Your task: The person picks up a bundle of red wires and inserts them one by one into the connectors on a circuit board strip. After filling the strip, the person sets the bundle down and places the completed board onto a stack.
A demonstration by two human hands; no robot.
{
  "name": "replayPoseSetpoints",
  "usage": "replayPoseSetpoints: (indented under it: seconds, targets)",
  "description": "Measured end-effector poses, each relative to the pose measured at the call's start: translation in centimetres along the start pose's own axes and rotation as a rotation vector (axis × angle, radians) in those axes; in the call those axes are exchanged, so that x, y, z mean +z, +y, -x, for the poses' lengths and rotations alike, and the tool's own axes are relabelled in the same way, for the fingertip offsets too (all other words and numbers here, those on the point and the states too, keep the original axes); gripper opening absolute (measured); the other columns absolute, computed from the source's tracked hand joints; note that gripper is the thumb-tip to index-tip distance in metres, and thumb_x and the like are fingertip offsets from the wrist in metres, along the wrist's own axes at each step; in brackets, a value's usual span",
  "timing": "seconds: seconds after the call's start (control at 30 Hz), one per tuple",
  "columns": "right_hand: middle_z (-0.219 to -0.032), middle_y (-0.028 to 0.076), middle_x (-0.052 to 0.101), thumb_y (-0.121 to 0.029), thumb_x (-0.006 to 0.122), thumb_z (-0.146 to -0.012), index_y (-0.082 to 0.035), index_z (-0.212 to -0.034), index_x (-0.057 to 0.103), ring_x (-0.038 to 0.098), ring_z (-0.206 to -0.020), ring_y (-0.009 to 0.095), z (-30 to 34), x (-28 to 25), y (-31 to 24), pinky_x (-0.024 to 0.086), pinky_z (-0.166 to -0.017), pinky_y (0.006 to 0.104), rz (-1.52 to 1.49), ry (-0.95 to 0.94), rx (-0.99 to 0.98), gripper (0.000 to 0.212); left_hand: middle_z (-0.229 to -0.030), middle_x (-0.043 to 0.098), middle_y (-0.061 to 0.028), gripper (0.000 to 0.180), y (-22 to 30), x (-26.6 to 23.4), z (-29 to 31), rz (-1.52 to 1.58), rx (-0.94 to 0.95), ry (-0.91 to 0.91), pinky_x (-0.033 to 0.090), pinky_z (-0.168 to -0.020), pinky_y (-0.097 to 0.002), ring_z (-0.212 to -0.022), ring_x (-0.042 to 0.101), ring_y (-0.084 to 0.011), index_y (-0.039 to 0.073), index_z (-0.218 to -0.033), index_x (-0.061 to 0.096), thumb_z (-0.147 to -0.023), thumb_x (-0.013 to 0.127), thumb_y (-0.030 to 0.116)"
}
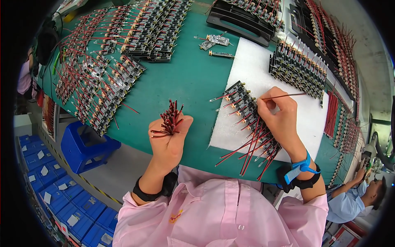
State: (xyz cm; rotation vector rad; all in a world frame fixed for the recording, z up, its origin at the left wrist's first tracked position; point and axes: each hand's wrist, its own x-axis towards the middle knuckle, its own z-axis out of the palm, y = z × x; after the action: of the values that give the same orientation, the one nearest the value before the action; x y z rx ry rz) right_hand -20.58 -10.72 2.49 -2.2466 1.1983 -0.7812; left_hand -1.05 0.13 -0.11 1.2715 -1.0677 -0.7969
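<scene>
Left hand [168, 138] fisting bundle of short red wires [169, 120], ends splaying upward | right hand [279, 115] pinching single thin red wire [284, 96] over row of small black circuit boards [247, 113] on white foam sheet [255, 66]

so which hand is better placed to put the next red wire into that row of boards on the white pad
Right. The right hand already pinches a single red wire directly over the row of boards, while the left hand grips the wire bundle off to the side.
</scene>
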Motion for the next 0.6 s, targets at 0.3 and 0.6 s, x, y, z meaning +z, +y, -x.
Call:
replayPoseSetpoints:
  seconds: [0.3,0.6]
  targets:
    - [-0.059,0.005,0.048,0.003,0.054,-0.065,0.003,-0.067,0.052,0.043,-0.051,0.012,-0.6,-0.8,0.0,0.035,-0.047,0.0218,-0.013,-0.097,-0.087,0.003,-0.054,0.031,0.0006,0.029,0.0,0.0,-0.1,0.029,-0.003,-0.007,0.025,-0.04,-0.0208,-0.046,0.03,-0.007,0.005,-0.059,0.034,-0.081,0.047,0.017]
    - [-0.061,0.006,0.049,0.003,0.054,-0.066,0.003,-0.068,0.053,0.044,-0.05,0.013,-1.0,-1.1,0.0,0.036,-0.047,0.0222,-0.059,-0.166,-0.025,0.002,-0.051,0.027,0.002,0.032,-0.1,0.0,-0.1,0.08,-0.007,0.014,0.024,-0.04,-0.0212,-0.045,0.027,-0.0069,0.007,-0.057,0.03,-0.082,0.047,0.019]
